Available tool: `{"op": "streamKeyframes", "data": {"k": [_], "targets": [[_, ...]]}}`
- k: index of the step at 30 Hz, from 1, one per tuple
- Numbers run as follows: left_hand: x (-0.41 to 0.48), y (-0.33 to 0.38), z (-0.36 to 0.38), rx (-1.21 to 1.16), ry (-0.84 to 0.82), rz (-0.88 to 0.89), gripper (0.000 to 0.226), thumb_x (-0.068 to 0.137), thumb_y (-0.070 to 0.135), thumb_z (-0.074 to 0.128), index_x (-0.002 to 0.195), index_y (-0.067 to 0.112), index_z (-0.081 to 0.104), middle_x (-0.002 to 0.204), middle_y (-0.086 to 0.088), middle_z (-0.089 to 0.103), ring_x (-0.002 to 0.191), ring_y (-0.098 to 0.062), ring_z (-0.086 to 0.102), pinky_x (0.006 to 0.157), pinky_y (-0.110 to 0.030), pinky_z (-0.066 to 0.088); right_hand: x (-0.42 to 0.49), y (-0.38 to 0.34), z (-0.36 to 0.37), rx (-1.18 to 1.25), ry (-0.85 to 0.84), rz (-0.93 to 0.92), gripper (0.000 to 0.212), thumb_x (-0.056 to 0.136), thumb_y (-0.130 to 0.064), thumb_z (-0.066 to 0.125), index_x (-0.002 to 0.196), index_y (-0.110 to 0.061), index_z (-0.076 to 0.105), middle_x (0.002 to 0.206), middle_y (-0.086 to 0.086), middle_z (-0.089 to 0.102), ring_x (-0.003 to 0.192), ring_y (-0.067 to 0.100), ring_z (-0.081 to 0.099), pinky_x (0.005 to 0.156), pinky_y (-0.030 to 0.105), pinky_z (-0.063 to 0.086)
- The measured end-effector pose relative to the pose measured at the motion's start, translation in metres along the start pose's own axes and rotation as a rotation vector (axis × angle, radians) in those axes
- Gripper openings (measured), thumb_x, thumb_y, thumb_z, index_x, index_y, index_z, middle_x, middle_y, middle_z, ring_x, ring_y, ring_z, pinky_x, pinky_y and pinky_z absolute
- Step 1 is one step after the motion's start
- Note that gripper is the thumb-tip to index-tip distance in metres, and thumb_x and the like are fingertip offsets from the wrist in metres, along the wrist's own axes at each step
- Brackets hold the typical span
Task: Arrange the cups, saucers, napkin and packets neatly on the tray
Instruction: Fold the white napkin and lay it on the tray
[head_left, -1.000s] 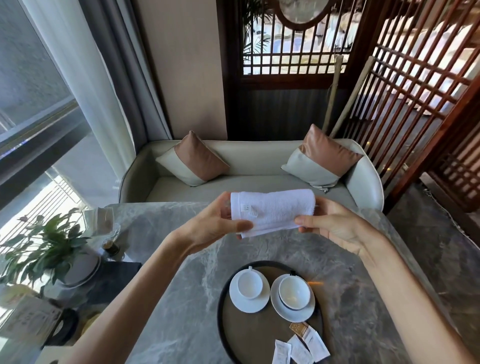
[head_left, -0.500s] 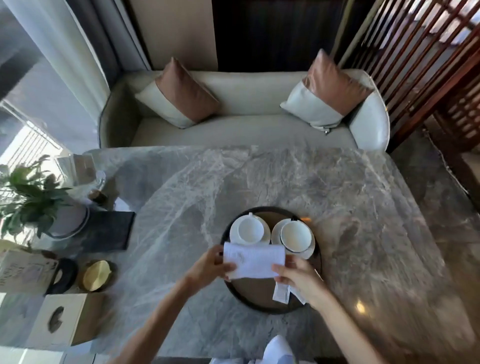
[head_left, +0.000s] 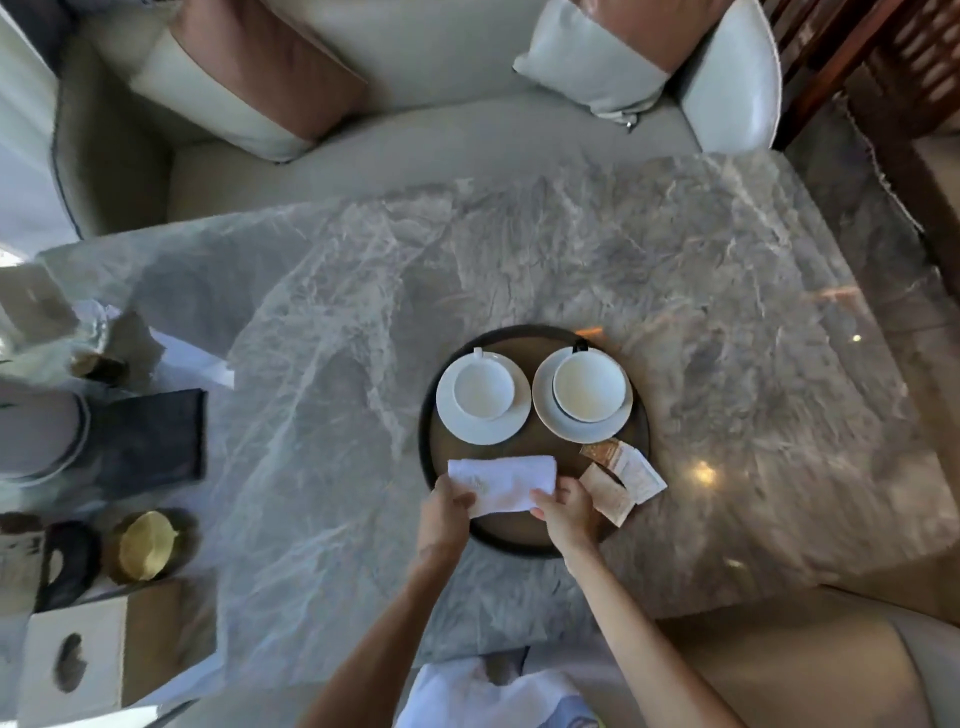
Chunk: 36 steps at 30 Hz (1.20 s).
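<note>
The marble table (head_left: 675, 260) carries the round tray (head_left: 423, 415) close to its near edge. Two cups (head_left: 483, 389) on saucers (head_left: 576, 435) stand side by side in the tray's far half. The folded napkin (head_left: 501, 480) is at the near left part of the tray, with its long axis running left to right, parallel to the cups. I cannot tell whether it already rests on the tray. The packets (head_left: 623, 478) are fanned at the near right rim. The left hand (head_left: 447, 514) pinches the napkin's left end and the right hand (head_left: 569, 512) pinches its right end, so the right hand is nearer to the packets.
</note>
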<state>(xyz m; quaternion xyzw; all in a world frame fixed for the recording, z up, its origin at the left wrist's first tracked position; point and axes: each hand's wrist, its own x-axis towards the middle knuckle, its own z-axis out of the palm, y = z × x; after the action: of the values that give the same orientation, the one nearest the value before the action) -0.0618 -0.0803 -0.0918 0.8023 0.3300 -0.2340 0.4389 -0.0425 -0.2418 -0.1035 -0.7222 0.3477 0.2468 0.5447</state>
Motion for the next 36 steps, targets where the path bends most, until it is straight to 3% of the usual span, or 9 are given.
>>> {"op": "streamKeyframes", "data": {"k": [2,6,13,18,22,25,28,30,36], "targets": [[-0.003,-0.003,0.002,0.034,0.018,0.025,0.022,0.095,0.006,0.04,0.114,0.003,0.05,0.104,-0.013,0.067,0.079,-0.016,0.054,0.063,-0.024,0.039,-0.002,0.0,0.004,-0.092,0.03,-0.067,0.012,0.087,-0.011,0.07,0.093,-0.009,0.06,0.091,0.011,0.069,0.078,0.024,0.072,0.082,0.048,0.06],[-0.01,-0.003,0.008,0.053,0.046,0.077,0.036,0.094,0.005,0.034,0.128,0.013,0.033,0.097,-0.007,0.066,0.075,-0.016,0.057,0.065,-0.03,0.043,-0.003,0.001,0.002,-0.346,0.066,-0.204,0.018,0.09,-0.021,0.068,0.085,-0.005,0.061,0.084,0.013,0.066,0.08,0.031,0.069,0.077,0.047,0.056],[-0.01,0.0,0.02,0.172,0.142,0.168,0.036,0.09,-0.006,0.038,0.122,0.009,0.029,0.095,-0.019,0.063,0.079,-0.032,0.055,0.064,-0.039,0.042,-0.003,-0.006,-0.002,-0.603,0.02,-0.211,0.027,0.094,-0.027,0.064,0.108,-0.005,0.056,0.107,0.014,0.067,0.102,0.031,0.064,0.076,0.034,0.046],[-0.01,-0.006,0.021,0.49,0.167,0.149,0.056,0.098,0.015,0.043,0.149,0.009,0.021,0.127,-0.013,0.053,0.106,-0.031,0.051,0.092,-0.039,0.043,-0.015,-0.004,-0.004,-0.714,-0.026,-0.307,0.069,0.097,-0.022,0.059,0.154,-0.012,0.022,0.136,0.014,0.056,0.126,0.029,0.055,0.097,0.036,0.047],[-0.01,-0.003,0.02,0.536,0.242,0.294,0.063,0.094,0.025,0.05,0.151,0.014,0.024,0.146,-0.009,0.038,0.132,-0.03,0.039,0.109,-0.041,0.037,-0.019,-0.008,-0.003,-0.911,0.106,-0.469,0.075,0.095,-0.028,0.061,0.156,-0.016,0.018,0.128,0.009,0.049,0.115,0.024,0.055,0.091,0.031,0.049],[-0.007,-0.006,0.023,0.637,0.21,0.515,0.058,0.098,0.025,0.039,0.152,0.007,0.025,0.159,-0.014,0.026,0.15,-0.032,0.019,0.123,-0.045,0.02,-0.02,-0.003,0.001,-1.053,0.155,-0.65,0.068,0.097,-0.035,0.056,0.154,-0.012,0.027,0.153,0.01,0.037,0.136,0.029,0.044,0.108,0.036,0.043],[-0.006,-0.021,0.033,0.761,0.133,0.618,0.06,0.102,0.029,0.023,0.155,0.004,0.013,0.164,-0.015,0.006,0.152,-0.032,-0.001,0.125,-0.047,0.003,-0.019,0.014,0.009,-1.137,0.106,-0.688,0.064,0.102,-0.039,0.041,0.156,-0.01,0.023,0.164,0.012,0.02,0.153,0.031,0.017,0.123,0.047,0.022],[-0.003,-0.034,0.038,0.815,0.1,0.626,0.061,0.103,0.034,0.016,0.155,0.004,0.01,0.164,-0.014,0.001,0.152,-0.031,-0.003,0.125,-0.049,-0.002,-0.015,0.027,0.011,-1.177,0.102,-0.69,0.064,0.102,-0.04,0.036,0.155,-0.008,0.023,0.164,0.012,0.019,0.153,0.03,0.016,0.123,0.05,0.017],[0.01,-0.045,0.035,0.886,0.105,0.658,0.058,0.103,0.035,0.023,0.154,0.007,0.022,0.163,-0.014,0.015,0.151,-0.03,0.015,0.123,-0.047,0.015,0.01,0.041,0.0,-1.339,0.06,-0.71,0.067,0.101,-0.046,0.023,0.157,-0.009,0.017,0.165,0.01,0.015,0.153,0.028,0.013,0.121,0.052,0.012]]}}
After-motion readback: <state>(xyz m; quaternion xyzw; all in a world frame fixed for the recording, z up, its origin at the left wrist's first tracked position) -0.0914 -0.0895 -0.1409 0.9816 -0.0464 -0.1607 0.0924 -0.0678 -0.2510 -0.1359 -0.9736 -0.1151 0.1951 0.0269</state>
